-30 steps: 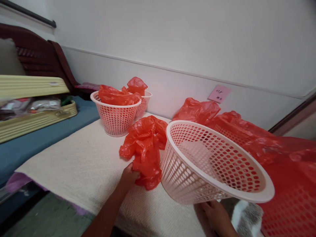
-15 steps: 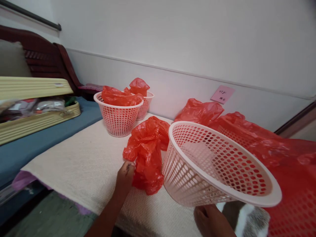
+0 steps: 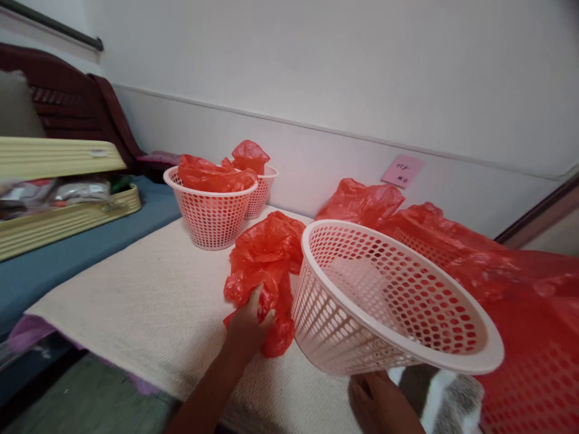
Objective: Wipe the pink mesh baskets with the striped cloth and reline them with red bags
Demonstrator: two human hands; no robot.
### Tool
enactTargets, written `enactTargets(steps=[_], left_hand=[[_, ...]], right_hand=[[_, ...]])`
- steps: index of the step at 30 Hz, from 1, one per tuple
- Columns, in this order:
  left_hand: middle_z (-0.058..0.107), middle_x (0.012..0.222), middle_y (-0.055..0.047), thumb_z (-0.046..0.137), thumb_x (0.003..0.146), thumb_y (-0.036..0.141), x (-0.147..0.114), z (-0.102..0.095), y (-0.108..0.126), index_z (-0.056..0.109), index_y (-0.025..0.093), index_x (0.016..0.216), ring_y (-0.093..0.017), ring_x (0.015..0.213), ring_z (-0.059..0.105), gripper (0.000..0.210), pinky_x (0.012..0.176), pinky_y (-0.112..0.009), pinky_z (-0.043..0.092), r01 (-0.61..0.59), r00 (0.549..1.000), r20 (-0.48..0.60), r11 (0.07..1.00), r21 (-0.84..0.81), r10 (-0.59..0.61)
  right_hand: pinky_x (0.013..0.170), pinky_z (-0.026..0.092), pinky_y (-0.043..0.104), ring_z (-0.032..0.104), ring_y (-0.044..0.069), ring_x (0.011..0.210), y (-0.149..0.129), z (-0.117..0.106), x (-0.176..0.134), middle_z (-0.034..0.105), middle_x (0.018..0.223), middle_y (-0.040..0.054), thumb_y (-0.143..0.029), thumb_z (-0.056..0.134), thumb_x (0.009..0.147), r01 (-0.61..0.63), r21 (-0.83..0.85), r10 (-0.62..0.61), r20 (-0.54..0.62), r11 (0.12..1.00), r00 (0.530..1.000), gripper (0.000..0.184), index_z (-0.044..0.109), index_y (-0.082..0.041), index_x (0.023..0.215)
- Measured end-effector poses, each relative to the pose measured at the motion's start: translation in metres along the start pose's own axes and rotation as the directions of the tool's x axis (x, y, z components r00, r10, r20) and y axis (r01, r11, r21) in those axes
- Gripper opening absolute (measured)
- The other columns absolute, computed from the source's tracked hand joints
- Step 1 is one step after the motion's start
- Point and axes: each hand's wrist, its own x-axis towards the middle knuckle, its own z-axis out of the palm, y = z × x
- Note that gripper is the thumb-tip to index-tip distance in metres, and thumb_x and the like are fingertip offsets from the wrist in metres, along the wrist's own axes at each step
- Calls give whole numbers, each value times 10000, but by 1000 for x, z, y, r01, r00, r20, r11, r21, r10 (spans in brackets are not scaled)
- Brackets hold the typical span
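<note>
A crumpled red plastic bag lies on the white woven cover. My left hand rests on its near part, index finger stretched out and thumb apart, touching the plastic. To the right of the bag stands a pale pink perforated basket, with nothing lying in it and its wide rim facing me. Below the basket's near side is my right hand; the basket hides most of its fingers, so I cannot see whether they grip it.
Behind on the left stand two perforated baskets, a nearer one and a farther one, both holding red bags. More red plastic covers things on the right. A pink note is on the wall. An opened yellow case lies left.
My left hand has let go of the bag's near left edge, moved right onto the bag and spread its fingers. My right hand stays under the basket; the view has shifted slightly.
</note>
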Motion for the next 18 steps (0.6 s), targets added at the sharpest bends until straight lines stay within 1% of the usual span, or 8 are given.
enactTargets(steps=[2, 4, 6, 7, 9, 11, 14, 18], left_hand=[[609, 731, -9, 567, 766, 292, 3, 0, -7, 557, 157, 1305, -215, 701, 588, 556, 760, -360, 428, 35, 999, 14, 999, 17, -35], [650, 795, -39, 548, 763, 267, 5, -2, -15, 627, 153, 1185, -232, 784, 611, 445, 806, -368, 423, 50, 999, 3, 999, -4, -50], [671, 834, -49, 540, 757, 253, 7, -5, -20, 670, 166, 1020, -229, 829, 620, 307, 820, -355, 423, 56, 998, -24, 997, -55, -58], [669, 806, -38, 540, 754, 251, 8, -6, -21, 672, 177, 928, -218, 802, 618, 231, 794, -339, 428, 57, 997, -41, 994, -89, -61], [618, 680, 7, 544, 749, 258, 9, -10, -22, 633, 197, 783, -182, 673, 581, 113, 685, -300, 422, 54, 993, -97, 985, -167, -71], [533, 597, 47, 550, 742, 265, 10, -14, -20, 575, 210, 716, -145, 578, 509, 67, 592, -264, 385, 41, 977, -190, 965, -260, -93], [470, 582, 70, 556, 723, 268, 9, -23, -17, 519, 210, 701, -111, 536, 447, 72, 537, -230, 359, 10, 920, -350, 905, -426, -175], [468, 565, 96, 555, 701, 259, 3, -36, -13, 498, 217, 765, -78, 456, 416, 95, 479, -199, 356, -65, 820, -469, 760, -646, -328]], right_hand=[[788, 442, 320, 623, 237, 876, -2, -1, -1, 658, 916, 130, -190, 373, 835, -2, -33, 3, 16, 999, 1000, 260, 623, -176, 763], [806, 445, 330, 624, 243, 905, -4, -4, -1, 654, 946, 145, -184, 364, 853, -5, -52, 8, 65, 999, 998, 272, 623, -168, 771], [831, 446, 342, 623, 253, 943, -6, -7, -1, 650, 983, 162, -174, 365, 864, -12, -67, 19, 106, 998, 994, 273, 627, -156, 791], [841, 448, 345, 621, 258, 966, -8, -9, -2, 648, 1005, 171, -167, 365, 867, -18, -70, 27, 120, 997, 992, 273, 631, -150, 806], [844, 455, 345, 616, 267, 1011, -11, -12, -2, 642, 1046, 185, -158, 366, 871, -27, -75, 37, 136, 997, 990, 275, 637, -139, 834], [840, 463, 340, 610, 274, 1051, -13, -15, -3, 638, 1073, 193, -153, 371, 872, -32, -84, 45, 154, 996, 987, 272, 641, -135, 852], [869, 464, 347, 605, 279, 1087, -16, -16, -3, 636, 1106, 203, -148, 367, 878, -33, -94, 49, 172, 995, 984, 287, 649, -118, 922], [942, 441, 388, 593, 291, 1129, -19, -16, -3, 616, 1176, 231, -125, 348, 871, 14, -83, 1, 185, 996, 983, 352, 626, -76, 1082]])
